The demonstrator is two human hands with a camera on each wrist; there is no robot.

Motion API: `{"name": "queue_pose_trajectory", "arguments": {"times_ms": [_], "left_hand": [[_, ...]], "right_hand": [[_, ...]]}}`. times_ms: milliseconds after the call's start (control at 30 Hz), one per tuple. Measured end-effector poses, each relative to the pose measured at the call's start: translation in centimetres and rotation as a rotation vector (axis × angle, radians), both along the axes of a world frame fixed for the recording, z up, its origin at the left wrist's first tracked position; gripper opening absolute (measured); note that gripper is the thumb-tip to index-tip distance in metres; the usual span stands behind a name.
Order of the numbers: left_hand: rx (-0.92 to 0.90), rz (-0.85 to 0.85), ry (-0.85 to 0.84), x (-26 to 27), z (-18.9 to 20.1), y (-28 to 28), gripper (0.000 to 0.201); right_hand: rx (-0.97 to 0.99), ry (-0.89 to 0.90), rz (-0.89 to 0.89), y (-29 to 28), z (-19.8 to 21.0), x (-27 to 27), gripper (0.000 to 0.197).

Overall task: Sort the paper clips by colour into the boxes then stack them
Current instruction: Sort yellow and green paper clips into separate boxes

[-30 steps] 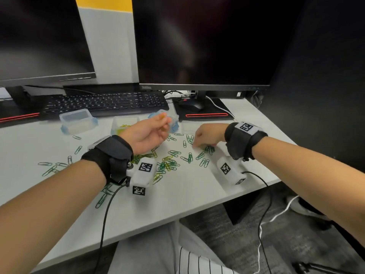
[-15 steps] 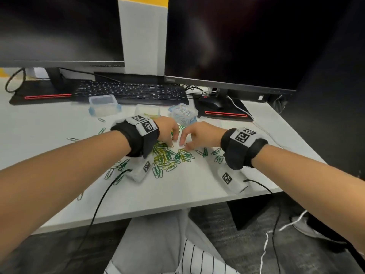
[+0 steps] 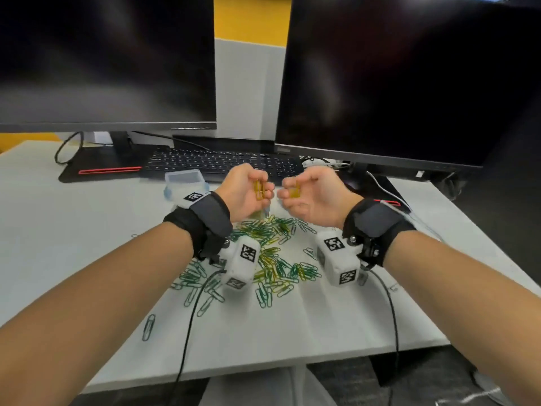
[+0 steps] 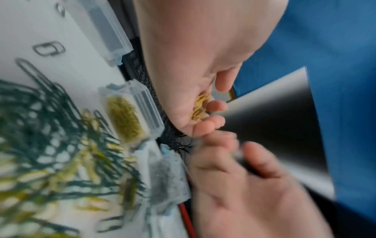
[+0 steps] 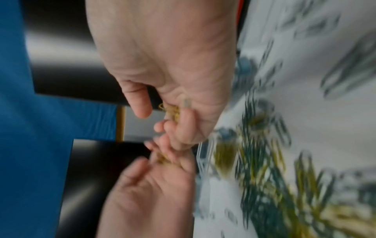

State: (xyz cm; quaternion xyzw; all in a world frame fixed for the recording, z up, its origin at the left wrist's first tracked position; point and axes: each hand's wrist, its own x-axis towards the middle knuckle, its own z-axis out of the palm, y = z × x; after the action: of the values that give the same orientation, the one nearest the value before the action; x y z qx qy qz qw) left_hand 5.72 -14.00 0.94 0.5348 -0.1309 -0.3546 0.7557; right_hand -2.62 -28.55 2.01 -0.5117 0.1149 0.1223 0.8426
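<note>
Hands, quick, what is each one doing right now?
Left hand: fingers curled round small yellow wire paper clips.
Right hand: fingers curled round more yellow paper clips.

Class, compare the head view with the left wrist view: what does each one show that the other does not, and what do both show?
Only the head view shows the keyboard, both monitors and the wrist cameras.

Only the left wrist view shows the open box holding yellow clips; the hands hide it in the head view.

Both show the left hand and the right hand raised close together, each holding yellow clips, above the mixed pile of green and yellow clips.
</note>
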Motion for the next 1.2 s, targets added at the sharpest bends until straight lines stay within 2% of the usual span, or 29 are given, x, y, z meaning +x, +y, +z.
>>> {"name": "queue_pose_trajectory", "arguments": {"times_ms": [67,133,267,367,433,533,667,767,833,867,967,1033,1100,1200], "left_hand": [[-0.119,0.085,0.019,0.5,1.1,0.3,0.024],[-0.152,0.131,-0.037,0.9,2.0,0.4,0.032],[0.038,0.111,-0.378,1.1,2.8,0.4,0.049],[0.020,0.199,-0.533,2.2,3.7,1.1,0.052],[-0.018,0.312,-0.576,3.5,4.2,2.4,0.050],[-0.105,0.443,-0.480,5.7,4.0,4.6,0.052],[-0.189,0.557,-0.268,7.0,2.9,6.4,0.052],[-0.253,0.576,-0.175,7.1,1.9,6.9,0.052],[-0.271,0.564,-0.126,7.0,1.1,7.1,0.051],[-0.273,0.553,-0.106,6.9,0.7,7.2,0.051],[-0.284,0.507,-0.036,6.7,-0.3,7.2,0.050],[-0.301,0.465,0.027,6.5,-1.0,6.9,0.050],[-0.317,0.423,0.086,6.4,-1.4,6.5,0.050],[-0.325,0.409,0.121,6.3,-1.7,6.4,0.049]], "right_hand": [[0.068,0.045,-0.022,1.5,-0.8,1.8,0.017],[0.087,0.116,0.000,3.1,-1.4,3.3,0.028],[0.199,0.149,-0.036,5.5,-1.0,5.8,0.036],[0.286,0.154,-0.126,5.6,-0.5,7.5,0.042],[0.221,0.075,-0.260,5.0,-0.4,8.8,0.042],[0.078,-0.069,-0.411,4.6,-0.4,10.0,0.040],[-0.038,-0.116,-0.396,4.7,-1.5,10.4,0.041],[0.006,-0.158,-0.443,4.3,-1.9,10.1,0.040],[0.062,-0.184,-0.472,3.7,-1.6,9.6,0.033],[0.030,-0.190,-0.474,3.1,-1.6,9.3,0.029],[-0.304,-0.155,-0.402,2.1,-1.4,8.3,0.019],[-0.608,-0.122,-0.265,2.5,-1.2,8.2,0.018],[-1.034,-0.104,-0.080,3.0,-0.8,8.8,0.017],[-1.621,-0.218,0.231,3.8,-0.1,10.3,0.015]]}}
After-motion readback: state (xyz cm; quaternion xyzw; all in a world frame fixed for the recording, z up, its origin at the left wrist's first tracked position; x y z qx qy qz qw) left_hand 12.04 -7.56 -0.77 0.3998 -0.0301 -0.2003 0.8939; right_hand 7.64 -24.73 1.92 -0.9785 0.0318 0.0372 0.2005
